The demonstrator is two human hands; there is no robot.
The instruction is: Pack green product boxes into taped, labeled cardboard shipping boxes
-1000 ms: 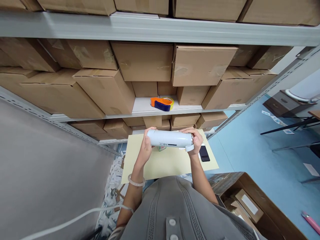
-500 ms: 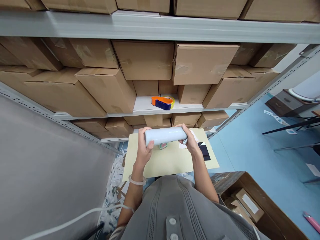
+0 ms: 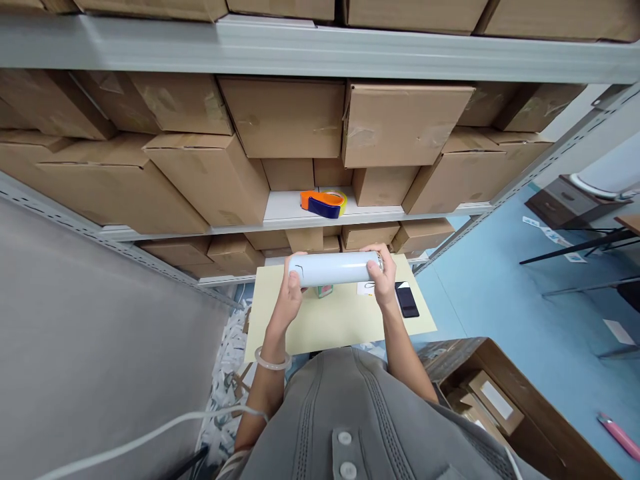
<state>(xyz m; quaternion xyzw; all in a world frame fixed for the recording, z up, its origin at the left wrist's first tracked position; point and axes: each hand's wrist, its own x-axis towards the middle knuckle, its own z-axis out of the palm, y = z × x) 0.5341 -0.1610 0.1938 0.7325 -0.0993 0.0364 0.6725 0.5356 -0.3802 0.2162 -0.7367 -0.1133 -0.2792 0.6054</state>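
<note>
A pale blue-white tumbler [image 3: 333, 269], smooth and cylindrical, lies level in the air above the cream table board [image 3: 320, 327]. My left hand [image 3: 290, 293] is closed around its left end, near a thin dark curved mark. Around the right end, where a shiny metallic rim shows, my right hand [image 3: 383, 280] is wrapped with the thumb on the near side. Below the tumbler, a small green box [image 3: 325, 291] stands partly hidden. A white paper [image 3: 365, 289] and a black phone [image 3: 407, 300] lie on the board by my right hand.
Shelves ahead are stacked with cardboard boxes [image 3: 283, 120]. An orange and blue tape dispenser [image 3: 323, 204] sits on the middle shelf. At lower right is an open carton [image 3: 540, 427] with smaller boxes inside. A pink cylindrical object [image 3: 619, 437] lies on the floor; a white cable [image 3: 165, 427] crosses lower left.
The tumbler has been turned in my hands, so the dark mark and metallic rim now show. My right thumb has come onto its near side. A loose flap at the right end no longer shows.
</note>
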